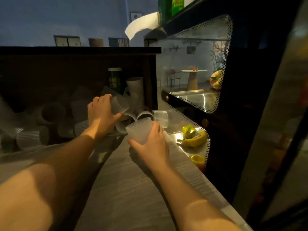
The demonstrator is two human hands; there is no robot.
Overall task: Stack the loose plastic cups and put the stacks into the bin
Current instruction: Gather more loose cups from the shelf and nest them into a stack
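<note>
1. We see the left hand (pixel 101 112) reaching forward over the wooden counter (pixel 126 185), fingers curled round a frosted plastic cup (pixel 119 105) that it holds tilted above the pile.
2. The right hand (pixel 153 144) grips a second ribbed plastic cup (pixel 140 131), its mouth turned up and away from us, thumb on the near side and fingers wrapped round the far side.
3. Between and behind the two hands lie loose cups on their sides (pixel 160 118), touching one another, at the back of the counter.
4. More cups (pixel 30 138) lie scattered in the dim left part, under a dark shelf (pixel 80 50).
5. To the right stands a glass display case (pixel 200 97); bananas (pixel 193 140) lie inside, near the right hand.
6. We cannot make out a bin.
</note>
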